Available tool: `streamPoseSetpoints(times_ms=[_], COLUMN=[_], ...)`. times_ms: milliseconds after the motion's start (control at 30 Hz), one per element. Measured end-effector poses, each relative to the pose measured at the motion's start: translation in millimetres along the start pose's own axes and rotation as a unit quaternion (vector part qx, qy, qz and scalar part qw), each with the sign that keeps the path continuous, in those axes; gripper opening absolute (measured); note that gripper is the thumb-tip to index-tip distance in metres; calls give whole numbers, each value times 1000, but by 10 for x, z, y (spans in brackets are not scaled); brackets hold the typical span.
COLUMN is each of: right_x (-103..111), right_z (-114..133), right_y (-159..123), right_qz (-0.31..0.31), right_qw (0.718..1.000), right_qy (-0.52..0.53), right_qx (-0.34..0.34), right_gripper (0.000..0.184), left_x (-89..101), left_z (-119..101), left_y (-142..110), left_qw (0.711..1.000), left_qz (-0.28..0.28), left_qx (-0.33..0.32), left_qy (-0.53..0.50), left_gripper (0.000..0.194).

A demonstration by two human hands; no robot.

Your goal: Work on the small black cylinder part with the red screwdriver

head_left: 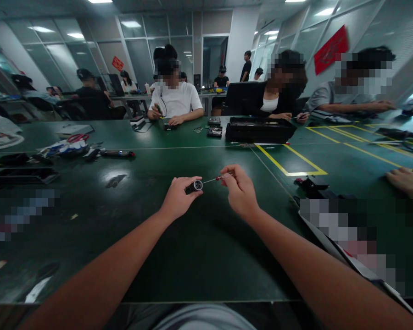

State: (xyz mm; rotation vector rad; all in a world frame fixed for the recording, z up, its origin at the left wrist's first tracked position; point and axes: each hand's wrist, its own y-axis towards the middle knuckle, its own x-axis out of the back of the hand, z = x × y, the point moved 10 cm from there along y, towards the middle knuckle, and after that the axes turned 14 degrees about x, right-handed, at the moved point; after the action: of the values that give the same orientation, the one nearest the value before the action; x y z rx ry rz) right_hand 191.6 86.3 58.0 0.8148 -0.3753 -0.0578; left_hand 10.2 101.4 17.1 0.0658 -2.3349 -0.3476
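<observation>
A short black cylinder is gripped in the left hand, thumb below and fingers above; its silver-rimmed end is left exposed and turned toward the right. A thin screwdriver is pinched by its handle between thumb and fingers of the right hand, shaft pointed leftward, tip at the silver rim; whether the rim is touched or entered cannot be told. Both grips are narrow, closed on what is held. Cylinder is held up over the green table, near the middle of the view, between the two hands. Left of the hands, a dark patch is seen on the tabletop; beyond it a dark tube-like object is laid near a jumbled pile. To the right, black parts are placed near a yellow tape outline, and a co-worker's hand is rested on the table at the right edge. Farther off, a long black case is set down, with small dark boxes just beside it. Across the table, a small item is handled by a person in a white shirt; a person in a black jacket is seated behind the case. Red poster is mounted at upper right.
</observation>
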Motion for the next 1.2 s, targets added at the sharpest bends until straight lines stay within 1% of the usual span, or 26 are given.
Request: streamPoseSetpoints(times_ms=[167, 267, 333, 433, 500, 633, 767, 867, 967, 1000, 1067, 1133, 1200], right_x=[4, 7, -16, -61, -60, -23, 4, -1, -61, -69, -46, 7, 36], right_z=[11, 41, 53, 67, 67, 28, -107, -316, -581, -627, -634, -562, -480], right_y=[6, 7, 7, 9, 9, -11, -27, -34, -101, -119, -128, -116, -107], right_qz=[11, 10, 21, 45, 45, 11, -36, -73, -101, -110, -128, -143, -146], right_qw=[999, 999, 1000, 999, 999, 1000, 998, 988, 959, 952, 950, 959, 967], right_qy=[-48, -40, -21, -20, -28, -13, 43, 104, 185, 199, 198, 172, 149], right_qx=[-9, 1, 2, 1, 1, -3, -33, -90, -187, -205, -203, -173, -145], right_gripper=[28, 22, 19, 22, 26, 23, 17, 22, 32, 33, 31, 28, 26], left_x=[-13, -20, -21, -30, -38, -33, -21, -24, -13, -5, 4, 6, 4], left_z=[-29, -14, 11, 34, 29, 19, 16, -44, -111, -114, -91, -62, -45], left_y=[-5, -8, -5, 0, 1, 2, -6, -18, -22, -17, -1, 9, 8], left_qw=[1000, 1000, 1000, 1000, 1000, 999, 999, 999, 999, 999, 999, 1000, 1000], left_qz=[4, 9, 10, 13, 17, 16, 18, 27, 23, 18, 7, 0, -1], left_qx=[-2, 4, 10, 14, 11, 12, 21, -3, -38, -41, -34, -23, -19], left_qy=[-3, -16, -21, -18, -17, -26, -28, -29, -29, -28, -23, -19, -20], left_gripper=[41, 44, 44, 43, 43, 43, 43, 42, 40, 40, 41, 42, 42])
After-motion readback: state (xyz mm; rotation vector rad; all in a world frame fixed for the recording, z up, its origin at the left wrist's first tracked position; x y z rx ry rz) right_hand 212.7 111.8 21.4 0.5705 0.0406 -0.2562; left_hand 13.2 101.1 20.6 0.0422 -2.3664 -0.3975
